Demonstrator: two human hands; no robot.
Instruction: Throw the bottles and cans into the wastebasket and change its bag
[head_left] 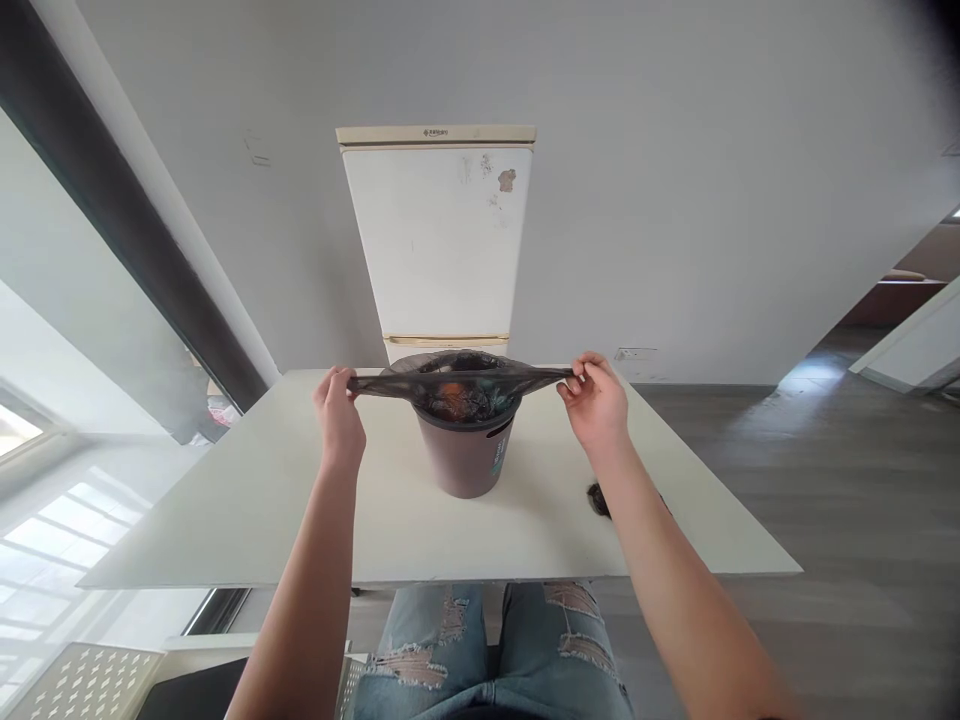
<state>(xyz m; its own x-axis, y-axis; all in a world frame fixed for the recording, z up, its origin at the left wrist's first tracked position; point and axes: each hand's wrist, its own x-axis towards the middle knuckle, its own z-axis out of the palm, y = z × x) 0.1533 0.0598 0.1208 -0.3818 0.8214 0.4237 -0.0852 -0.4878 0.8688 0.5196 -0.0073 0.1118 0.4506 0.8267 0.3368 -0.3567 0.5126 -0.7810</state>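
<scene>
A brownish-mauve trash can [463, 465] stands upright on the white table, lined with a thin black trash bag [484, 380]. The near edge of the bag is stretched taut sideways above the can's rim. At its left end my left hand [339, 415] pinches the plastic. My right hand [596, 400] grips the other end, thumb and fingers closed on it. Inside the bag, something orange [453, 395] and some greenish stuff show dimly through the film; I cannot make out what they are. A dark bundle [598, 500] lies on the table, partly hidden behind my right forearm.
The white table [405, 540] reaches to my legs in ripped jeans [491, 650]. Beyond it a white refrigerator [442, 230] stands against the grey wall. A perforated light-coloured piece [94, 685] is at the lower left, and a window [16, 418] is at the far left.
</scene>
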